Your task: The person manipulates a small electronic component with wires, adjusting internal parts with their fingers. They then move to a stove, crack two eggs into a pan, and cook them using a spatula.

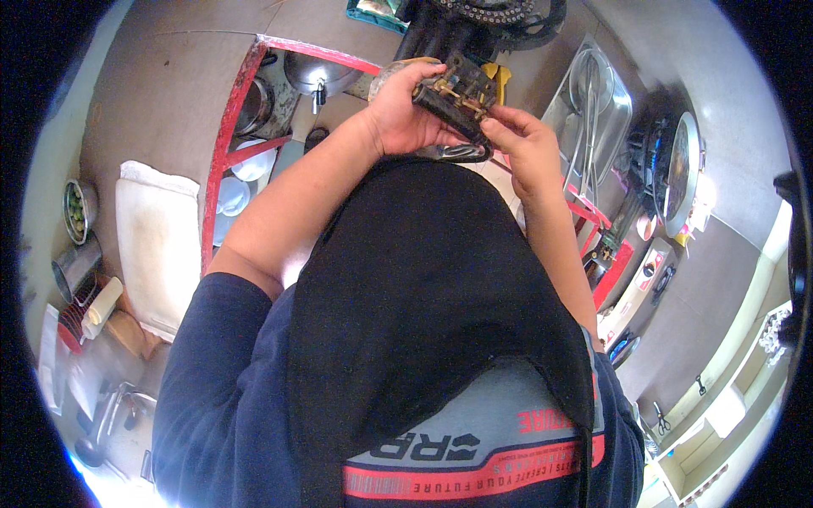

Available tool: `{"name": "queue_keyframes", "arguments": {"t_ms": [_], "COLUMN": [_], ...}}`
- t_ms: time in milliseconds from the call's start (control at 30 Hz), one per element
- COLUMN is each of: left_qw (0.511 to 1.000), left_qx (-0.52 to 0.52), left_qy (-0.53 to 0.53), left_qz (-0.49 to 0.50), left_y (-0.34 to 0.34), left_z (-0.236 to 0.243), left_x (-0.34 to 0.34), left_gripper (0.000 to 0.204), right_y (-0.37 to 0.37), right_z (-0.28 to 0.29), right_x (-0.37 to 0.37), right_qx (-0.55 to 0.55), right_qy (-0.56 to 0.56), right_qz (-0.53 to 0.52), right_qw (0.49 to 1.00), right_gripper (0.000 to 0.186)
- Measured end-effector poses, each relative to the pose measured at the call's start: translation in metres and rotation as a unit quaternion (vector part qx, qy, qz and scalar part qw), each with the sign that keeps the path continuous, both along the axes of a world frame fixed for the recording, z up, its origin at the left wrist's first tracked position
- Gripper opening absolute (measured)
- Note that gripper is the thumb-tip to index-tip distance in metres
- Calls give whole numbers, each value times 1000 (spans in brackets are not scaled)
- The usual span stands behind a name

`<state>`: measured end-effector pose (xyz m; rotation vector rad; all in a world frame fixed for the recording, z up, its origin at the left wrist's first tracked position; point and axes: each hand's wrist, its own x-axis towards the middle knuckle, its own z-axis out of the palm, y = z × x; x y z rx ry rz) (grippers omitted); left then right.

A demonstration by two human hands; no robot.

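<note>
Nearest, a black cloth [440,262] covers much of the chest over a dark blue shirt [220,364], and both bare forearms reach past it. Beyond, the left hand [406,110] is curled around the left side of a black part [461,97] with brass-coloured fittings, thumb along its upper edge. The right hand [527,152] is narrowed, its thumb and fingertips touching the part's right end; I cannot tell whether they pinch a small piece there. The part sits tilted between the two hands, above the level of the things below. Just behind it shows something yellow [502,80], and farther up a dark machine [440,34] with a chain. To the left, a red frame [227,140] surrounds a metal pot [322,74] and white bowls, with a white mat [157,245] farther left. To the right lie a metal tray [622,106] and a large round pan [684,173].
</note>
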<state>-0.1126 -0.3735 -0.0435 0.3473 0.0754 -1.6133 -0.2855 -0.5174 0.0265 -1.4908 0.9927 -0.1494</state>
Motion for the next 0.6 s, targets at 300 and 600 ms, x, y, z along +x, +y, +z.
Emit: {"name": "queue_keyframes", "arguments": {"t_ms": [300, 600], "left_qw": [1000, 999], "left_qx": [-2, -8], "left_qy": [-2, -16], "left_qz": [25, 47], "left_y": [-1, -3], "left_z": [-2, -3], "left_x": [-6, -11], "left_gripper": [61, 65], "right_y": [1, 0], "right_z": [-4, 1], "right_x": [-2, 0], "right_qx": [110, 95], "right_qy": [-87, -78], "right_qz": [-58, -58], "right_qw": [988, 991], "right_gripper": [61, 64]}}
